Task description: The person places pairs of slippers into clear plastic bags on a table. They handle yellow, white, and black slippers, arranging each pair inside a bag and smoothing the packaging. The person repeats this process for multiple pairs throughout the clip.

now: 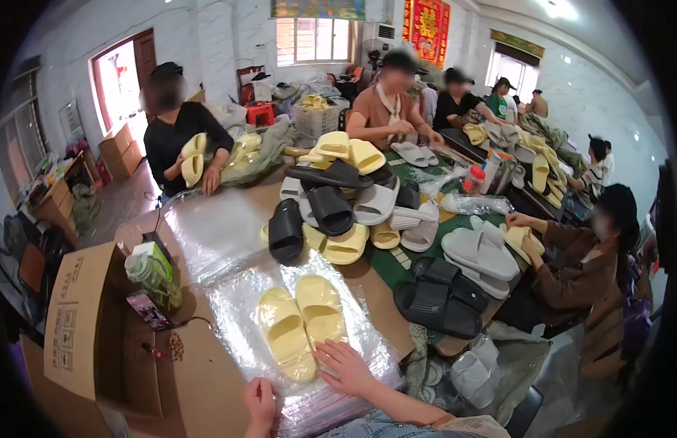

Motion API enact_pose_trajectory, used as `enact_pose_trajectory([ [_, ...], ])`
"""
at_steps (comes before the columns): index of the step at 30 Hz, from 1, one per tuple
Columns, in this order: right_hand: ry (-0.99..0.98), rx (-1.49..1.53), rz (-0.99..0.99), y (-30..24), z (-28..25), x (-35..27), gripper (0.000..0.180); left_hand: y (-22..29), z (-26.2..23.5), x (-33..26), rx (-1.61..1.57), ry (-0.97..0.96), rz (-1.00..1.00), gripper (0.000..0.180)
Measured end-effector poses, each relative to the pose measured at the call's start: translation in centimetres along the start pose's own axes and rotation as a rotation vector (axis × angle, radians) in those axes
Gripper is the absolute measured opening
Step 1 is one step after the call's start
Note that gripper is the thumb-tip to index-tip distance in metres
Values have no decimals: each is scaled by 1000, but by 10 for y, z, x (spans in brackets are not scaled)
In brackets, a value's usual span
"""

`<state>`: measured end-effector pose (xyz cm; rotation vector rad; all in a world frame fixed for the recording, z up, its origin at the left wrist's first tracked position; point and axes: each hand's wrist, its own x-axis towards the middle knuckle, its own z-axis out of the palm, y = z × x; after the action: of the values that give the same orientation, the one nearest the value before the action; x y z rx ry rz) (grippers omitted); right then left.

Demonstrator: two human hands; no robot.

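A pair of pale yellow slippers (286,337) lies side by side on a stack of clear plastic bags (233,310) in front of me. Glossy film shows around the pair; whether it covers them I cannot tell. My right hand (347,369) rests with fingers stretched out over the heel of the right slipper and the film beside it. At the near left corner of the stack, my left hand (260,404) is closed, its curled fingers at the edge of a clear plastic bag.
Beyond the bags rises a heap of black, grey and yellow slippers (331,208). Black slippers (440,296) and grey slippers (481,252) sit to the right. An open cardboard box (79,328), a bottle (155,281) and a phone (149,310) stand left. Co-workers handle slippers around the table.
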<state>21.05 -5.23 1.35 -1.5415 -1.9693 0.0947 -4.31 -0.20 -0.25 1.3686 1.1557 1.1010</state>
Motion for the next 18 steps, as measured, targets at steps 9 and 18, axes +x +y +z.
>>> enact_pose_trajectory([
  [9, 25, 26, -5, 1, 2, -2, 49, 61, 13, -6, 426, 176, 474, 47],
  [18, -27, 13, -14, 6, 1, -5, 55, 50, 67, 6, 838, -400, 551, 60],
])
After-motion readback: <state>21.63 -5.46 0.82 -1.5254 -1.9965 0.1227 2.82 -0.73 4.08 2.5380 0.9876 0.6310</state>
